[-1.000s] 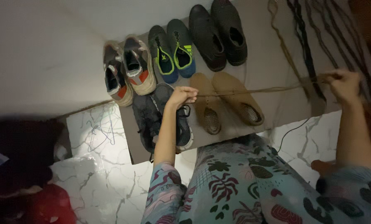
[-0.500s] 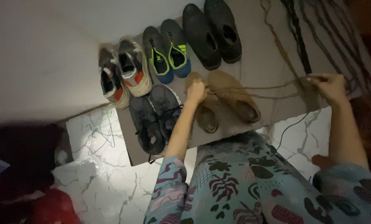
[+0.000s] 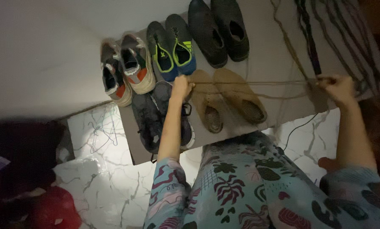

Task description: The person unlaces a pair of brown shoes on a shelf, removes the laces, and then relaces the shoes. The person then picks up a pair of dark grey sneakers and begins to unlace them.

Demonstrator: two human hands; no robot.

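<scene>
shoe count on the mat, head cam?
10, in five pairs: grey-orange pair far left, blue-green pair, black pair at top, dark pair partly behind the left forearm, tan pair under the stretched lace.

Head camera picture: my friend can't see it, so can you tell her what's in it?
A person's left hand and right hand hold a tan shoelace stretched between them, above a pair of tan shoes. Four more pairs of shoes sit close by on a grey mat, which lies on a white marble floor.
</scene>
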